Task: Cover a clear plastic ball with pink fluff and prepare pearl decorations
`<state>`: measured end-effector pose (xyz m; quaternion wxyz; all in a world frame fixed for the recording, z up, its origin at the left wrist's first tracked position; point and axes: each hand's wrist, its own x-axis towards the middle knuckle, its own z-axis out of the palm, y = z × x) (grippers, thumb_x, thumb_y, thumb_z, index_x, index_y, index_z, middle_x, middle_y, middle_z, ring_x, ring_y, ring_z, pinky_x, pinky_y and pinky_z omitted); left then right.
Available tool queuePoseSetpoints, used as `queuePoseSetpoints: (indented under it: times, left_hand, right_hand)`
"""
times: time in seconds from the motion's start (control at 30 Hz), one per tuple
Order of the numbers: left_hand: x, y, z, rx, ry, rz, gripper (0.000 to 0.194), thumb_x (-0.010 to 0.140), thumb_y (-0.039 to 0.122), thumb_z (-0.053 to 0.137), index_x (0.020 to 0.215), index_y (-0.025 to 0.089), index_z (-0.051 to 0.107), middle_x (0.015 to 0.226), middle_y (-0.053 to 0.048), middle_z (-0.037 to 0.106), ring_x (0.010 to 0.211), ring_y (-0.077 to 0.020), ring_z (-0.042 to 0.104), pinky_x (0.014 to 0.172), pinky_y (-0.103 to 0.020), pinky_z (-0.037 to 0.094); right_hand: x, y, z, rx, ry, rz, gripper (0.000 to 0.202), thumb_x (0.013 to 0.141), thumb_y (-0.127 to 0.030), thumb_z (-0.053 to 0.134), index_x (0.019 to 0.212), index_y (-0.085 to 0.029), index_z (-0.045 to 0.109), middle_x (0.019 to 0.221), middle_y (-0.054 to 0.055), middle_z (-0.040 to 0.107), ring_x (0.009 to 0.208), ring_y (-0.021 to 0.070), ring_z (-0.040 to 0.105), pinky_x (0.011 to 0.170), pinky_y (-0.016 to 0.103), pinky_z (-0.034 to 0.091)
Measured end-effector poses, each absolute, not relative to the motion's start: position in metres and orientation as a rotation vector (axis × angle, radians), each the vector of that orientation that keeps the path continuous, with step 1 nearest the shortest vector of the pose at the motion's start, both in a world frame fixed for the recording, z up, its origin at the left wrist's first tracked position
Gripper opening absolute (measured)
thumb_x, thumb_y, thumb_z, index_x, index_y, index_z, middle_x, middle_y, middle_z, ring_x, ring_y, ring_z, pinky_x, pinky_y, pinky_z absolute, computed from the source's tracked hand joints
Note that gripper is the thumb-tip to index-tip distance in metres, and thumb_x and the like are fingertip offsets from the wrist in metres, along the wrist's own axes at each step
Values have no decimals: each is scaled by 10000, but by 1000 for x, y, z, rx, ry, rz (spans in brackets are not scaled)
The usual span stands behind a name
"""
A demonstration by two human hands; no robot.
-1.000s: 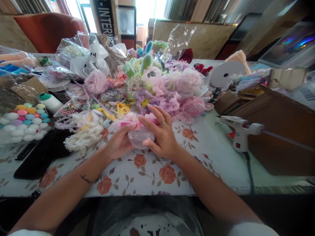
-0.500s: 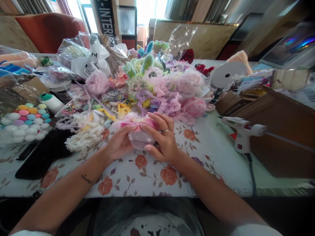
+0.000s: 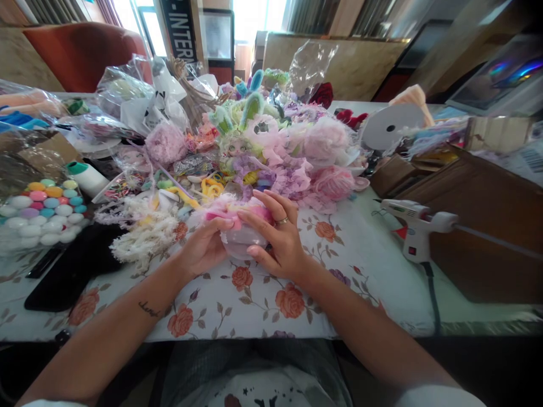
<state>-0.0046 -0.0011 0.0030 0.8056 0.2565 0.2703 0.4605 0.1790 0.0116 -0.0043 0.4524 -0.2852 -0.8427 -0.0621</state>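
Both hands hold a clear, rounded plastic container (image 3: 242, 244) just above the flowered cloth. Pink fluffy trim (image 3: 224, 216) with a bit of yellow runs round its upper part. My left hand (image 3: 202, 247) cups the left side, its thumb lying against the pink trim. On the right, my right hand (image 3: 280, 240), with a ring on one finger, lays its fingers over the trim while the thumb rests near the clear wall. The container's far side is hidden. Just beyond it sits a doll (image 3: 236, 148) with green rabbit ears amid pink and lilac ruffles.
Cream fringed yarn (image 3: 142, 240) and a black phone-like slab (image 3: 59, 288) lie on the left, near a bag of coloured pompoms (image 3: 42, 212). A white glue gun (image 3: 418, 226) stands on the right before a brown cardboard box (image 3: 487, 226). A white spool (image 3: 390, 127) is behind.
My left thumb has drawn back slightly to the left along the pink trim. The right fingers keep nearly the same hold, and the container stays in place.
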Motion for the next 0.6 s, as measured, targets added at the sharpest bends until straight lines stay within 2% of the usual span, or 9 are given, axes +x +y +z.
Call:
queuePoseSetpoints:
  times: [0.17, 0.27, 0.4, 0.6]
  left_hand:
    - [-7, 1, 3, 527, 606, 997, 80, 682, 196, 708, 732, 139, 683, 711, -20, 679, 657, -138, 643, 645, -230, 557]
    - [-8, 1, 4, 515, 613, 1036, 66, 689, 193, 709, 674, 143, 668, 694, -8, 667, 654, -129, 638, 662, -230, 556]
    - [-7, 1, 5, 495, 597, 1048, 46, 697, 177, 711, 682, 147, 679, 660, 8, 648, 619, -114, 617, 634, -218, 545]
    - [-7, 1, 4, 500, 603, 1066, 49, 718, 144, 708, 680, 141, 679, 664, 19, 648, 627, -94, 613, 636, -190, 532]
  right_hand:
    - [178, 12, -4, -679, -2051, -187, 573, 955, -573, 306, 1305, -213, 581, 1452, 141, 424, 1348, 330, 396, 1078, 531, 372]
    - [179, 12, -4, -624, -1993, -250, 592, 946, -597, 288, 1339, -234, 542, 1427, 135, 451, 1305, 326, 444, 1047, 529, 402]
    - [179, 11, -6, -533, -1954, -347, 491, 931, -591, 347, 1238, -301, 597, 1337, 84, 538, 1215, 295, 515, 1012, 510, 422]
    - [176, 10, -7, -583, -2014, -266, 413, 928, -538, 424, 1174, -262, 608, 1372, 107, 520, 1272, 313, 479, 1034, 528, 390]
